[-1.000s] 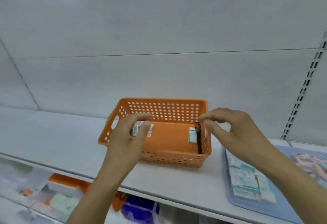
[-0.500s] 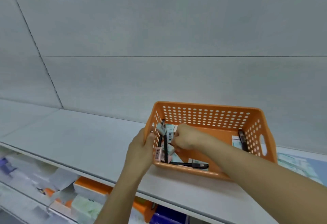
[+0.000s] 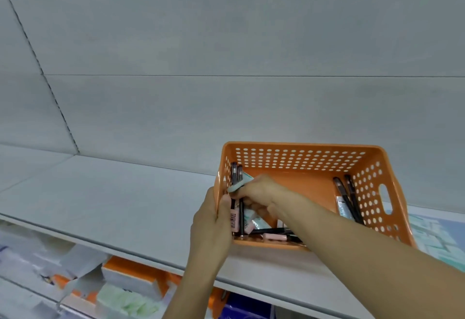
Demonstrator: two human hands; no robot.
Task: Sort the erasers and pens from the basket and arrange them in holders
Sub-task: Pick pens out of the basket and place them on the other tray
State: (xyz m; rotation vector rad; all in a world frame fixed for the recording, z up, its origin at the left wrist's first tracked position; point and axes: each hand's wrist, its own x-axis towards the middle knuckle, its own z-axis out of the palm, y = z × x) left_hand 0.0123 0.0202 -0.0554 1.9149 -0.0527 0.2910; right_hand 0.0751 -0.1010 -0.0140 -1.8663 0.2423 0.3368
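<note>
I am seeing a grey shelf [image 3: 105, 208] running beneath a pale back panel [image 3: 226, 54]. Below it, orange and white boxes [image 3: 136, 278] and pale green packs [image 3: 125, 303] are sitting, with a blue tray [image 3: 437, 228] lying at the right edge.

Orange perforated basket [image 3: 299, 157] sits on the shelf, tilted. Inside, 2 dark pens [image 3: 348, 200] lean against its right wall; more pens and pale erasers [image 3: 254, 220] cluster at its left wall.

The right hand [image 3: 256, 192] and arm hide much of the basket [image 3: 299, 153] floor at lower middle, and things under the shelf [image 3: 100, 208] at lower left are too blurry to tell.
</note>
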